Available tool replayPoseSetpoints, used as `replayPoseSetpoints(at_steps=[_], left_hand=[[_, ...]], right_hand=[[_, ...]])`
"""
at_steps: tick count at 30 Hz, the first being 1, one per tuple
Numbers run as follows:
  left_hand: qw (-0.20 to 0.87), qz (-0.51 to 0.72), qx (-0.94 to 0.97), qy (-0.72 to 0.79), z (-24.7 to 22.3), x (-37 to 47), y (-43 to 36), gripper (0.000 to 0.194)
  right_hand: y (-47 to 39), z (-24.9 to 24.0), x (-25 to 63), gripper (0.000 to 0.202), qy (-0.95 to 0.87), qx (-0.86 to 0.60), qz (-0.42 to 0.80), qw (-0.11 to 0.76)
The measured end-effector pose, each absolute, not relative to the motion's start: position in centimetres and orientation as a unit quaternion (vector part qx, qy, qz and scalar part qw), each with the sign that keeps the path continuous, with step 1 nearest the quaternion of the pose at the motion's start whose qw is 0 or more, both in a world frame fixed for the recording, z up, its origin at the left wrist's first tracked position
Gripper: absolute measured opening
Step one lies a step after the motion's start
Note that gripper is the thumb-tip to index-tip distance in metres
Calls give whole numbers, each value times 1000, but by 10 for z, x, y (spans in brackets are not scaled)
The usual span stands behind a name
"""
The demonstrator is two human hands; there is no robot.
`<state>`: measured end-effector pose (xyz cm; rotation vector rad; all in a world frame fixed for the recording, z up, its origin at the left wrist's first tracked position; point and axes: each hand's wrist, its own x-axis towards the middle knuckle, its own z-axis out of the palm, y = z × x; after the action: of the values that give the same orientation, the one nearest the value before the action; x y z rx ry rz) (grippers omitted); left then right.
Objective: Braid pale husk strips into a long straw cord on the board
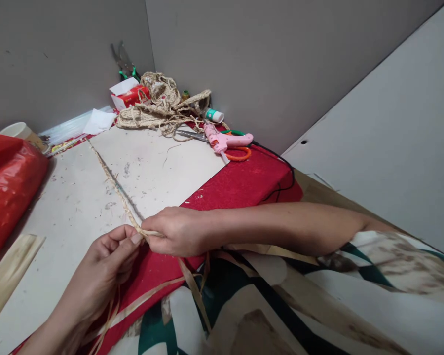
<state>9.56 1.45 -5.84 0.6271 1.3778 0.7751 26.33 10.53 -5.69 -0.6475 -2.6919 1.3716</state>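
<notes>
1. Pinching the working end of a thin braided cord (120,193), the left hand (113,255) has thumb and forefinger pressed together, its other fingers curled in, just at the near edge of the pale sheet (163,175).
2. Right beside it, over that same edge of the sheet, the right hand (183,230) is closed in a loose fist, with a pale strand (153,233) caught between thumb and fingers.
3. The braided cord runs across the sheet from the two hands to its far edge, with a shadow alongside; whether it touches the sheet along its whole length I cannot tell.
4. It should handle as something very light, dry and pliant, slightly rough rather than slippery. Single strands look easier to split or fray than the plaited part.
5. The best hold is probably right at the last crossing, where a firm pinch would keep the plait tight, with the loose strands held close to it.
6. Loose fibre strips (197,291) trail off the near side of the sheet, over the red cloth (240,182) and the person's patterned clothing (281,305).
7. At the sheet's far right corner lies a pink glue gun (222,139) with orange-handled scissors (240,155); heaped cord (144,117) lies along the far edge.
</notes>
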Motion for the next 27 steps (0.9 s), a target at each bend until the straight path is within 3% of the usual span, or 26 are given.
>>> replayPoseSetpoints(at_steps=[8,17,22,27], left_hand=[[624,347,321,622,-71,94,15,28],[570,380,354,636,-77,100,17,27],[604,403,305,616,-81,98,14,19],[619,414,261,614,-75,99,12,23]], right_hand=[[104,-49,272,27,-924,-238,297,-24],[94,-45,269,33,-863,-252,437,18],[74,-57,263,35,-895,-286,341,24],[65,-54,266,36,-911,-315,266,4]])
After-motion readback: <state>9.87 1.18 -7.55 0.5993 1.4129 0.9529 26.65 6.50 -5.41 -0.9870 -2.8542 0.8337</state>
